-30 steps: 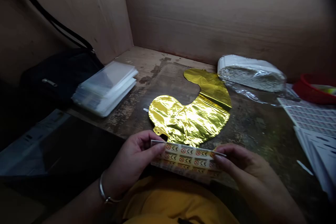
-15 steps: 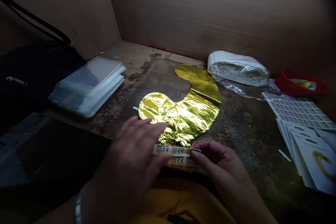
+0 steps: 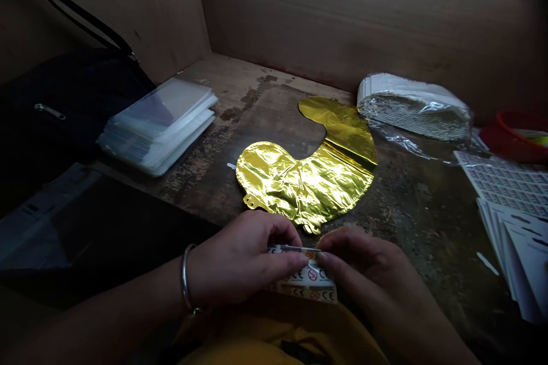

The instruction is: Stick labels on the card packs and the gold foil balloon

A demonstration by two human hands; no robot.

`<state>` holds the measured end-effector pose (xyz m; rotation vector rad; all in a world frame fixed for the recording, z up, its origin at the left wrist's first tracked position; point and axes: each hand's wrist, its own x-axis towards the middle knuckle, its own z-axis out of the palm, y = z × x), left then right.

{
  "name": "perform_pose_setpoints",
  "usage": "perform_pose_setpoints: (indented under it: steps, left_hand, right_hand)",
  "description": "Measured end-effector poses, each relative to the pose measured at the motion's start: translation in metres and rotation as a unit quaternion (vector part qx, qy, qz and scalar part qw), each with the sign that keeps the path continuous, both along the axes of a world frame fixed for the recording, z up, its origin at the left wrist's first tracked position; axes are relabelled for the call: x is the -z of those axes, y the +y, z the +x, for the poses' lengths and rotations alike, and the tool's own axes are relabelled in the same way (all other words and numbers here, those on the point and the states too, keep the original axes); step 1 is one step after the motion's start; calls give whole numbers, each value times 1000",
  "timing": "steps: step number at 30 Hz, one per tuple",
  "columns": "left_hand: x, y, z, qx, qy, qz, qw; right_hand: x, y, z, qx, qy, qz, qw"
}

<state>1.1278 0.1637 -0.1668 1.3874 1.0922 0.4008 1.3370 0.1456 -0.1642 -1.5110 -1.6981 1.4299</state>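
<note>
Lower centre, the left hand (image 3: 246,259) pinches the sticker sheet (image 3: 312,276); the right hand (image 3: 377,274), fingertips nearly closed, nips its upper edge; edge-work, seemingly, calling for steady fingertips; gold foil shape (image 3: 306,182) lies mid-frame.

Dim light, glare on gold foil (image 3: 308,179)

A pale sheet (image 3: 312,275), printed in rows with black CE marks and red crossed-out circles, is held tilted above the worktop's (image 3: 411,199) near edge, its left end covered by the left hand (image 3: 244,256), its upper right corner at the right hand's (image 3: 368,274) fingertips.
</note>
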Motion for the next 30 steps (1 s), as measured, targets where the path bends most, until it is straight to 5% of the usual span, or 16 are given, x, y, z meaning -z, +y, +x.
perform_pose_setpoints:
  steps: [10,13,16,18,30]
  left_hand:
    - [7,2,-10,-8,-37,-100,994]
    - [7,1,-7,-14,-27,-87,996]
    - [8,0,-5,-15,-14,-79,997]
    - [9,0,-4,-18,-16,-78,997]
    - [13,1,-4,-1,-54,-100,994]
  right_hand:
    - [12,-1,-1,15,39,-77,996]
    - [10,1,1,-16,-35,59,998]
    - [7,1,-1,-44,-121,268,955]
    - [6,-1,-5,-73,-150,337,927]
    - [5,1,-18,-90,-126,418,895]
